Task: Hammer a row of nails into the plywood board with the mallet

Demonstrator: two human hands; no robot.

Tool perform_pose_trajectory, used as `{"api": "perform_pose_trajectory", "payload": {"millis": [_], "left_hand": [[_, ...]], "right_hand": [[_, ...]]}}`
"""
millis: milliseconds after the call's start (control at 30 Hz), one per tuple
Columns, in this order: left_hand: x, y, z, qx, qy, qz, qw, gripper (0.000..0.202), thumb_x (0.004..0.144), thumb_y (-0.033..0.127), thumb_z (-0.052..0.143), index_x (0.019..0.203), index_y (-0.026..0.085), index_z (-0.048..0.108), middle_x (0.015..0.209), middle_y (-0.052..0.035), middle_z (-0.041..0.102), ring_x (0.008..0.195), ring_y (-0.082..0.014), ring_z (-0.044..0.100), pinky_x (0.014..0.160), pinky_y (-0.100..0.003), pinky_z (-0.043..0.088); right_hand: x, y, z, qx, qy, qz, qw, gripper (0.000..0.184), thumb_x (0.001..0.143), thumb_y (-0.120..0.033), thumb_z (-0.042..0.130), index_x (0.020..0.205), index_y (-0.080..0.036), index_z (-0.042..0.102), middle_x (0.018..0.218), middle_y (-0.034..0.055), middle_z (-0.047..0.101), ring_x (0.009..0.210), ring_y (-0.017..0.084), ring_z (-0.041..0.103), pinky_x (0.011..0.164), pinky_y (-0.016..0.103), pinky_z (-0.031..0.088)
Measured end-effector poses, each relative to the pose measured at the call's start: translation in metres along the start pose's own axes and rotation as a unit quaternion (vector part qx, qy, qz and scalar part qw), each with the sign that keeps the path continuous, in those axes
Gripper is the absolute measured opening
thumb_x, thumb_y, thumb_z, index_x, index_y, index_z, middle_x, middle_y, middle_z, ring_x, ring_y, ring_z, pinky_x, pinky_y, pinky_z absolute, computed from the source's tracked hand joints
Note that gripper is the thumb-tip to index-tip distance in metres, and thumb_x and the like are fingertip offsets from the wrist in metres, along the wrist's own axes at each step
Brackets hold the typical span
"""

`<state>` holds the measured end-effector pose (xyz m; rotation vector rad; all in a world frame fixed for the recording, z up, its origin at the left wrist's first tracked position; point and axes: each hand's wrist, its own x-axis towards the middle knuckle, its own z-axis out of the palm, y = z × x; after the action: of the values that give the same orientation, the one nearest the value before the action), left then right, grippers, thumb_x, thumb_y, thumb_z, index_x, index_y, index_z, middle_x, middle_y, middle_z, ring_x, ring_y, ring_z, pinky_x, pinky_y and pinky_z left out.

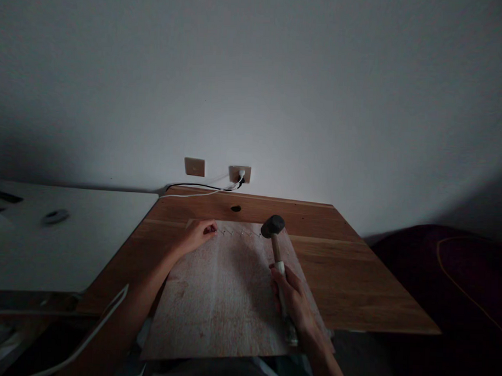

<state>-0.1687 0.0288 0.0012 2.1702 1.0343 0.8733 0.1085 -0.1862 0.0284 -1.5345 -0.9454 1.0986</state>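
A pale plywood board (226, 297) lies on a wooden desk (355, 279), overhanging the near edge. Along its far edge stands a row of several small nails (241, 231). My right hand (294, 302) is closed round the wooden handle of a hammer (278, 255); its dark head (273, 225) hovers by the right end of the nail row. My left hand (198, 235) rests on the board's far left corner, fingers pinched together at the left end of the row; what they pinch is too small to make out.
A white table (68, 242) adjoins the desk on the left, with a small dark round thing (55, 217) on it. Wall sockets (239, 174) with white and black cables sit behind the desk. A dark maroon seat (441, 282) is at right. A hole (235, 208) marks the desk.
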Motion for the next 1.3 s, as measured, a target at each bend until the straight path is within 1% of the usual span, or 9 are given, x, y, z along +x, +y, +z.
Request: {"api": "perform_pose_trajectory", "payload": {"millis": [133, 300, 533, 700, 833, 933, 1067, 1200, 1300], "left_hand": [[0.001, 0.003, 0.001, -0.001, 0.005, 0.012, 1.0, 0.004, 0.087, 0.023, 0.073, 0.084, 0.02, 0.073, 0.075, 0.0008, 0.071, 0.07, -0.0162, 0.066, 0.071, -0.027, 0.05], [0.001, 0.006, 0.003, 0.002, 0.012, 0.039, 0.999, 0.005, 0.09, 0.025, 0.074, 0.088, 0.022, 0.076, 0.085, -0.0018, 0.078, 0.079, -0.0185, 0.071, 0.078, -0.03, 0.053], [0.002, -0.005, 0.008, -0.023, 0.032, 0.005, 0.999, 0.008, 0.086, 0.027, 0.075, 0.09, 0.02, 0.073, 0.082, -0.0013, 0.076, 0.079, -0.0185, 0.071, 0.076, -0.029, 0.054], [0.001, -0.004, 0.006, -0.014, 0.034, -0.001, 0.999, 0.008, 0.086, 0.027, 0.076, 0.085, 0.02, 0.073, 0.077, 0.0003, 0.073, 0.075, -0.0172, 0.068, 0.072, -0.027, 0.05], [0.001, -0.002, 0.005, -0.005, 0.03, -0.013, 0.999, 0.008, 0.085, 0.026, 0.077, 0.085, 0.019, 0.074, 0.075, 0.0007, 0.071, 0.073, -0.0167, 0.066, 0.071, -0.027, 0.048], [0.002, -0.001, 0.003, 0.0, 0.023, -0.003, 1.0, 0.006, 0.086, 0.024, 0.076, 0.086, 0.018, 0.077, 0.079, -0.001, 0.071, 0.075, -0.0167, 0.066, 0.073, -0.027, 0.048], [0.001, 0.001, -0.001, 0.013, 0.02, 0.022, 0.999, 0.009, 0.087, 0.021, 0.072, 0.089, 0.018, 0.08, 0.086, -0.0027, 0.068, 0.078, -0.0163, 0.064, 0.075, -0.027, 0.047], [0.0, 0.001, 0.0, 0.022, 0.028, 0.019, 0.999, 0.019, 0.085, 0.029, 0.077, 0.101, 0.018, 0.079, 0.083, -0.0006, 0.065, 0.074, -0.0162, 0.06, 0.072, -0.026, 0.045], [0.001, -0.001, 0.002, 0.032, 0.049, 0.0, 0.998, 0.018, 0.082, 0.033, 0.08, 0.092, 0.018, 0.076, 0.082, 0.0001, 0.064, 0.073, -0.0165, 0.058, 0.07, -0.027, 0.044]], "right_hand": [[0.002, 0.004, 0.0, 0.01, -0.002, -0.002, 1.0, 0.056, 0.076, -0.077, 0.07, 0.088, -0.023, 0.058, 0.061, -0.0072, 0.049, 0.042, 0.01, 0.044, 0.037, 0.022, 0.036], [0.003, 0.01, -0.001, 0.014, 0.004, 0.008, 1.0, 0.057, 0.076, -0.076, 0.073, 0.091, -0.023, 0.059, 0.062, -0.0071, 0.05, 0.043, 0.01, 0.045, 0.037, 0.021, 0.038], [0.001, 0.007, 0.0, 0.011, 0.007, 0.005, 1.0, 0.056, 0.078, -0.076, 0.072, 0.086, -0.023, 0.057, 0.063, -0.0066, 0.05, 0.044, 0.009, 0.046, 0.038, 0.02, 0.039], [-0.001, 0.001, 0.0, 0.023, 0.001, 0.018, 1.0, 0.06, 0.072, -0.078, 0.074, 0.087, -0.023, 0.057, 0.061, -0.0072, 0.049, 0.044, 0.009, 0.045, 0.038, 0.02, 0.039], [-0.006, -0.008, 0.002, 0.023, -0.015, 0.02, 0.999, 0.06, 0.073, -0.078, 0.074, 0.09, -0.022, 0.058, 0.064, -0.0072, 0.05, 0.045, 0.008, 0.045, 0.038, 0.019, 0.04], [-0.009, -0.017, 0.01, 0.021, -0.053, 0.008, 0.998, 0.06, 0.075, -0.076, 0.073, 0.095, -0.022, 0.06, 0.063, -0.0079, 0.049, 0.044, 0.008, 0.043, 0.035, 0.019, 0.038], [-0.004, -0.026, 0.031, 0.028, -0.121, -0.005, 0.992, 0.059, 0.076, -0.074, 0.072, 0.1, -0.021, 0.059, 0.061, -0.0093, 0.048, 0.039, 0.008, 0.041, 0.032, 0.02, 0.033], [0.003, -0.033, 0.054, 0.004, -0.175, -0.014, 0.984, 0.051, 0.083, -0.07, 0.069, 0.09, -0.021, 0.056, 0.062, -0.0086, 0.05, 0.039, 0.007, 0.043, 0.035, 0.02, 0.035], [0.007, -0.037, 0.067, -0.017, -0.2, -0.029, 0.979, 0.048, 0.086, -0.068, 0.066, 0.083, -0.022, 0.054, 0.062, -0.0082, 0.05, 0.04, 0.007, 0.045, 0.036, 0.02, 0.036]]}}
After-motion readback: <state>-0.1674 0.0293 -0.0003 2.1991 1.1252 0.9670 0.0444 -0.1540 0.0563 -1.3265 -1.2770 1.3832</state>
